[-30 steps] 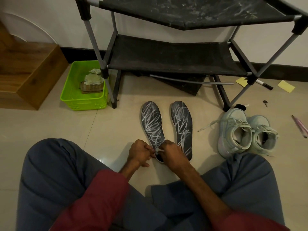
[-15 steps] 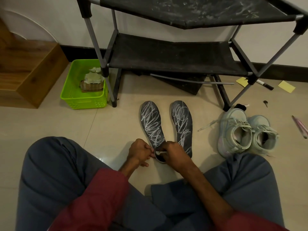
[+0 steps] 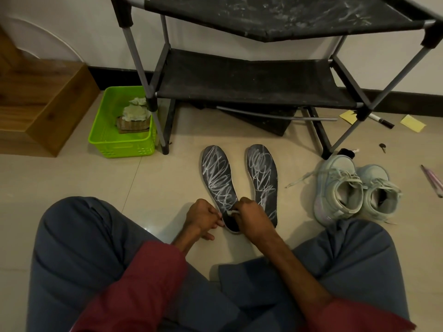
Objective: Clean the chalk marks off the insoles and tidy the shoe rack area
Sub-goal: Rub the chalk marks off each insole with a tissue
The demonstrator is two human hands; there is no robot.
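Two dark insoles covered in white chalk scribbles lie side by side on the tiled floor, the left insole (image 3: 217,178) and the right insole (image 3: 262,178). My right hand (image 3: 251,219) grips a small white wipe (image 3: 233,212) against the heel of the left insole, where a patch is wiped dark. My left hand (image 3: 201,216) pinches that heel's left edge. The black shoe rack (image 3: 244,77) stands behind the insoles, its top shelf smeared with chalk.
A green basket (image 3: 115,142) holding crumpled tissues and a brush sits left of the rack, beside a wooden step (image 3: 36,111). A pair of pale sneakers (image 3: 354,190) stands to the right. Yellow notes (image 3: 413,123), a marker (image 3: 381,121), a key and pens lie on the floor at right.
My right hand has rubbed the wipe slightly up the heel of the left insole, leaving more dark surface cleared. The left hand stays at the heel edge.
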